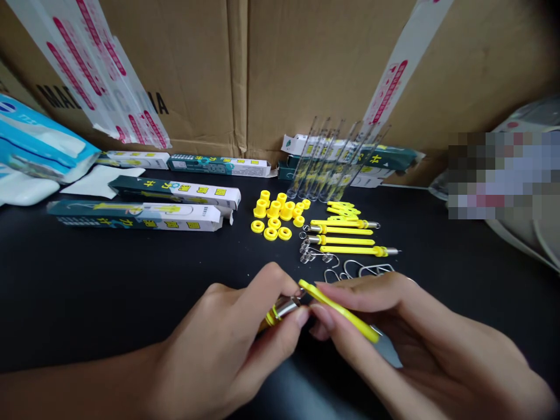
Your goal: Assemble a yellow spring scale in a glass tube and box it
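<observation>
My left hand (223, 338) is closed around a yellow spring-scale rod with a metal spring end (285, 307); most of the rod is hidden in my palm. In my right hand (411, 321), thumb and fingers pinch a thin yellow plastic strip (343, 314), slanting down to the right. Its upper end meets the tip of the metal end between my fingertips; whether they are hooked together I cannot make out. Beyond my hands lie several yellow rods with springs (347, 240), loose springs (307, 252), metal hooks (371, 269) and small yellow plastic pieces (343, 209).
Yellow caps and rings (273, 211) are grouped mid-table. Behind them, clear tubes (324, 163) lean on cartons. Printed boxes (140, 216) lie at left, near a blue packet (44, 140). A large cardboard box (280, 76) borders the back; a clear plastic bag stands at right.
</observation>
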Motion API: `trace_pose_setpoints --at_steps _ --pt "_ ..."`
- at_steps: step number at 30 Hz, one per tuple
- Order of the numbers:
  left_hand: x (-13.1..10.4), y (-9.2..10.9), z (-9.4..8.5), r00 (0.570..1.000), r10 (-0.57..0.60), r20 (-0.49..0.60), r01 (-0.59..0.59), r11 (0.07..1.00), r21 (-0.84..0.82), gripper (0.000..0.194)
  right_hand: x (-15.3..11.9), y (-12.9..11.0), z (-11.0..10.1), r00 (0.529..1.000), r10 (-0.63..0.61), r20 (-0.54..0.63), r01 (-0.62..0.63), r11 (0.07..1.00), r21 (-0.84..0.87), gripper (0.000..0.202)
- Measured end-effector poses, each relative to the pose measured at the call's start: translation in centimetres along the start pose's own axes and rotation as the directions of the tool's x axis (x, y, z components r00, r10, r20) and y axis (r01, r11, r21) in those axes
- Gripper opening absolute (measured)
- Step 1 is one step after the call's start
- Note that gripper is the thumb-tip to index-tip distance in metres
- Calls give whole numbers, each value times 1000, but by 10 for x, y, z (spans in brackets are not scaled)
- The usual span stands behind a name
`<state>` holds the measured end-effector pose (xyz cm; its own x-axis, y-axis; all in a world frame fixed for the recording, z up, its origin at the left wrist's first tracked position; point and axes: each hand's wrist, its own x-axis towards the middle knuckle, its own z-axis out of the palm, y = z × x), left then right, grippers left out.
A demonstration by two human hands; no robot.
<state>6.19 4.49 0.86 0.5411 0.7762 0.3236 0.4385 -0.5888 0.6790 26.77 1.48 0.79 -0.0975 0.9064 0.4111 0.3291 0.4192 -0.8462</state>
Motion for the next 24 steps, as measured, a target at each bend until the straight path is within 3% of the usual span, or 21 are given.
trace_pose_setpoints --at_steps 4,8,11,14,18,24 --pt "4 2 -3 999 27 34 -23 993 -118 5 5 -5 2 996 85 -29 -84 996 38 18" --pt "7 3 -5 999 -21 29 28 966 -255 16 14 -10 4 983 174 51 -179 979 100 13" --pt "8 1 -3 986 -89 138 142 884 -446 13 20 -14 5 964 244 107 -260 946 194 8" --pt "8 -2 -1 959 -143 245 267 750 -605 23 24 -16 5 939 302 164 -337 901 274 5" --pt "8 -2 -1 933 -180 313 352 647 -676 25 25 -14 4 941 295 167 -334 895 296 6" --pt "9 -2 -4 941 -143 306 327 618 -715 25 25 -14 5 949 293 119 -315 908 275 6"
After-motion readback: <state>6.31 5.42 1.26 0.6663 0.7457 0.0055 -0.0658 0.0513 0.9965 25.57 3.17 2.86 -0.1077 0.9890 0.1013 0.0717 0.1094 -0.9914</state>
